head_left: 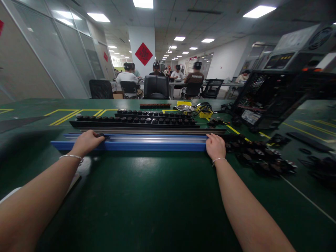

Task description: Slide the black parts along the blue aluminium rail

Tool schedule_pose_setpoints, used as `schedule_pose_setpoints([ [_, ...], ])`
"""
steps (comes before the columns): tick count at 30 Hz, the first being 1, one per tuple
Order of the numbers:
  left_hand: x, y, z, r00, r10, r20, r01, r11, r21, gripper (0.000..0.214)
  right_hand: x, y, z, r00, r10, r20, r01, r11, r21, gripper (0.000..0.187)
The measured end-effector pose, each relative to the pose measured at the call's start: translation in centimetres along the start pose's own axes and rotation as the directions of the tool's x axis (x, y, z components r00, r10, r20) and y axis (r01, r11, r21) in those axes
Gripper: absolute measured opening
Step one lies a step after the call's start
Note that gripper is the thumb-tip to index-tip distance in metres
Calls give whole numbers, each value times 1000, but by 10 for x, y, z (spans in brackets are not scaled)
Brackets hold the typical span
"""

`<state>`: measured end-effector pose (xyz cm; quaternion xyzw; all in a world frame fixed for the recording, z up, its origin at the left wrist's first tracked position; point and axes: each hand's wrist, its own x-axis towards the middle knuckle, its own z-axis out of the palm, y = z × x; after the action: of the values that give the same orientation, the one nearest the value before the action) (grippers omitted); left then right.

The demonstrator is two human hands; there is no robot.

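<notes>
A long blue channel rail (154,146) with a shiny silver inside lies crosswise on the green table in front of me. At its left part my left hand (88,142) is closed, its fingertips on a small black part (100,135) at the channel. The exact shape of that part is hidden by the fingers. My right hand (215,145) grips the rail's right end, thumb and fingers bent round it. Just behind the blue rail lies a dark metal rail (157,131). Farther back, black strips (133,120) carry rows of small black parts.
Piles of loose black parts (262,157) lie right of my right hand. An opened computer case (262,98) stands at the back right. A metal dish (185,108) and a yellow holder (204,111) with cables sit behind the rails. People sit at tables farther off.
</notes>
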<state>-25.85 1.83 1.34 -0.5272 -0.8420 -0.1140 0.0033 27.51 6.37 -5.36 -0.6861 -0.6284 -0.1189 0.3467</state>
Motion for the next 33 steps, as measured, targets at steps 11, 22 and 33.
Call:
schedule_pose_setpoints([
  [11,-2,3,2,1000,3,-3,-3,1000,8,39,0,0,-1,1000,-2,-3,2,1000,6,44],
  [22,-1,3,3,1000,0,-4,0,1000,0,38,1,3,3,1000,-19,-20,20,1000,13,44],
  [33,-3,6,2,1000,-3,0,3,1000,9,43,1,2,1,1000,-6,-4,6,1000,11,44],
])
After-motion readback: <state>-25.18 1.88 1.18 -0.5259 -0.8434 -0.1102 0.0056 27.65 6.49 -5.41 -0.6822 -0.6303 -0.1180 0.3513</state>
